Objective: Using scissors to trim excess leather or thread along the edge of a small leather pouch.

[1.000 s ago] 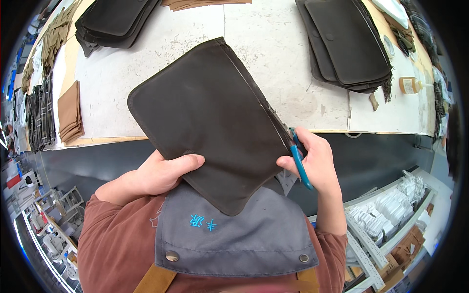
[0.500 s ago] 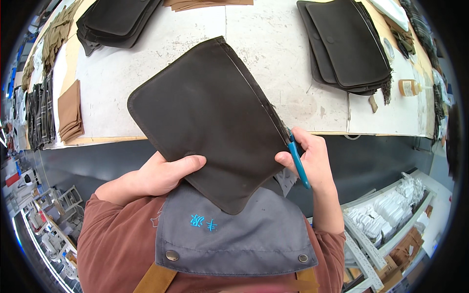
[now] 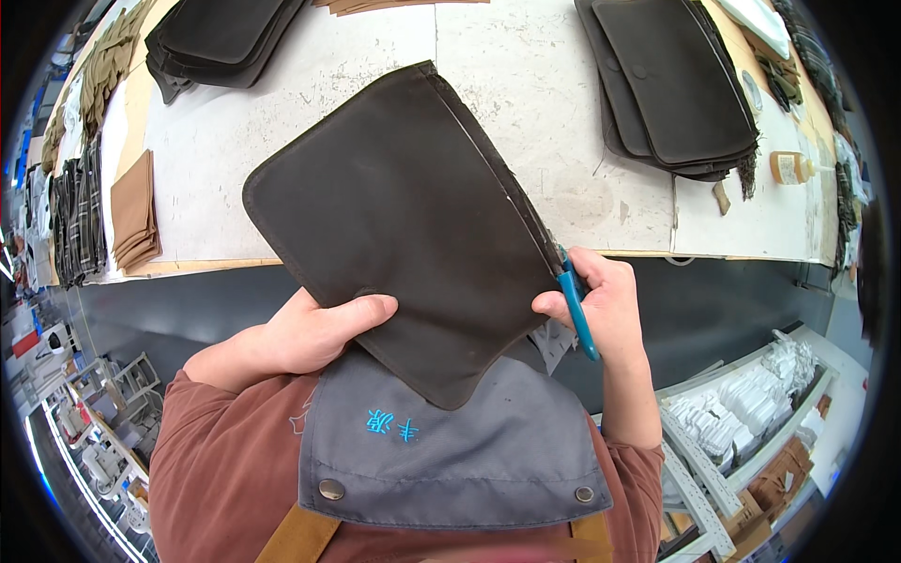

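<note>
A dark brown leather panel [image 3: 385,216], with rounded corners and a raw, layered edge on its right, is held tilted in front of my chest. My left hand [image 3: 324,328] grips its lower left side, thumb on top and fingers hidden beneath. In my right hand [image 3: 605,298] is a pair of blue-handled scissors [image 3: 578,314], upright at the panel's right edge. Their blades are mostly hidden at that edge, where loose threads show. The right thumb points toward the panel's lower right side.
On the white-topped table [image 3: 526,113] lie two stacks of dark leather pieces, one far left [image 3: 225,42] and one far right [image 3: 680,89]. Folded brown pieces [image 3: 136,211] lie at left, a small amber bottle [image 3: 790,168] at right. A rack with white bundles [image 3: 741,408] stands lower right.
The scissors and my right hand have shifted slightly right. The panel has tilted a little, its top corner rising slightly. My left hand keeps its grip.
</note>
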A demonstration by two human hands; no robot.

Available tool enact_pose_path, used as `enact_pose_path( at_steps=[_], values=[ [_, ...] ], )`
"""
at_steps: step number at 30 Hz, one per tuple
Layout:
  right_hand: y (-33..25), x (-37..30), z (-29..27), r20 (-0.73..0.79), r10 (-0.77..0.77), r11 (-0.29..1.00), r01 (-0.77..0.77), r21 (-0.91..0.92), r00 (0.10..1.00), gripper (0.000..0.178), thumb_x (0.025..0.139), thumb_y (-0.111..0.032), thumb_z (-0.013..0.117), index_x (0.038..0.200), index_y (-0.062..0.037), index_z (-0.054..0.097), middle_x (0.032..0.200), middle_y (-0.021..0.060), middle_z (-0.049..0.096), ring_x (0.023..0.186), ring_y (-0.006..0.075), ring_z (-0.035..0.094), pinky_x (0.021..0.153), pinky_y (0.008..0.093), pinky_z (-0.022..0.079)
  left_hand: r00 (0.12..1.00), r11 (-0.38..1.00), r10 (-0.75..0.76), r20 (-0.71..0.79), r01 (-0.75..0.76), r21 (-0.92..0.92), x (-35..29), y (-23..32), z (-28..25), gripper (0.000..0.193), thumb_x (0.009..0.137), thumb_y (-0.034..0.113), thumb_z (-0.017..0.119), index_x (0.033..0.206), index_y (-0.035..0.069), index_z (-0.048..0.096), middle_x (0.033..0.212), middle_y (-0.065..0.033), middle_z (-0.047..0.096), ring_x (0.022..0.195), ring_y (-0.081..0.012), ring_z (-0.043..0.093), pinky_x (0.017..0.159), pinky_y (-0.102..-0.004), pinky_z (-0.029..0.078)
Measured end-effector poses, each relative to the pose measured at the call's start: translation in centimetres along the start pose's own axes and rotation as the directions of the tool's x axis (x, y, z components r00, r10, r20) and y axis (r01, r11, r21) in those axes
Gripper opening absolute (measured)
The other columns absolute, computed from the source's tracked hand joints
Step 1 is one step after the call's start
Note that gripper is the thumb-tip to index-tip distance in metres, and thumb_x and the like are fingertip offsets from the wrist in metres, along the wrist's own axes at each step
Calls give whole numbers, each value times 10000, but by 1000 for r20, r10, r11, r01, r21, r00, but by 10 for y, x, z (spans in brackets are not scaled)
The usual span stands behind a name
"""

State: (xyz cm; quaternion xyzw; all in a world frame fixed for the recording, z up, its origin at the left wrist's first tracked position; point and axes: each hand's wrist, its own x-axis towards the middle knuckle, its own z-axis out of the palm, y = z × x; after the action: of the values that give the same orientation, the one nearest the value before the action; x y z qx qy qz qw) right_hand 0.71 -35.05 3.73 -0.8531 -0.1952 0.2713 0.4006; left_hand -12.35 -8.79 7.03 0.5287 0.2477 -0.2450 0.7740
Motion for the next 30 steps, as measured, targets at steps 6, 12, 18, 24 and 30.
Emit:
enact_pose_path(
  at_steps=[6,12,18,24,30],
  values=[
    [-1,4,-4,2,-29,994,29,-108,1000,676,617,-653,726,711,-37,464,590,54,467,540,191,458,549,309,416,1000,1000,15,0,-15,27,0,2,2,311,902,132,523,1168,-29,529,1120,-85,581,1020,-157,543,884,-300,441],
    [-22,12,-8,57,57,983,-46,-178,997,673,607,-658,727,712,-40,483,607,68,510,559,217,504,562,322,425,999,997,23,41,-26,67,0,3,2,304,905,130,517,1162,-34,530,1114,-83,582,1007,-152,545,867,-297,446],
    [-21,14,-8,32,29,993,-25,-120,999,664,594,-609,771,639,-37,437,551,62,460,518,194,449,523,310,399,998,995,38,43,-41,86,0,3,2,304,910,132,511,1161,-39,526,1113,-82,582,1006,-152,542,867,-297,445],
    [-17,14,-6,7,-27,994,28,-101,1000,658,595,-560,800,599,-31,409,523,51,396,504,158,367,491,289,371,999,996,32,44,-36,85,2,7,3,300,911,130,510,1161,-36,527,1107,-83,583,1004,-150,543,867,-297,444],
    [-20,13,-4,-9,-17,999,16,-46,1000,616,613,-510,813,595,-25,434,516,38,371,502,135,343,475,276,359,999,996,22,28,-24,82,2,7,2,285,907,129,515,1140,-34,537,1091,-79,588,989,-148,548,850,-297,451]
  ],
)
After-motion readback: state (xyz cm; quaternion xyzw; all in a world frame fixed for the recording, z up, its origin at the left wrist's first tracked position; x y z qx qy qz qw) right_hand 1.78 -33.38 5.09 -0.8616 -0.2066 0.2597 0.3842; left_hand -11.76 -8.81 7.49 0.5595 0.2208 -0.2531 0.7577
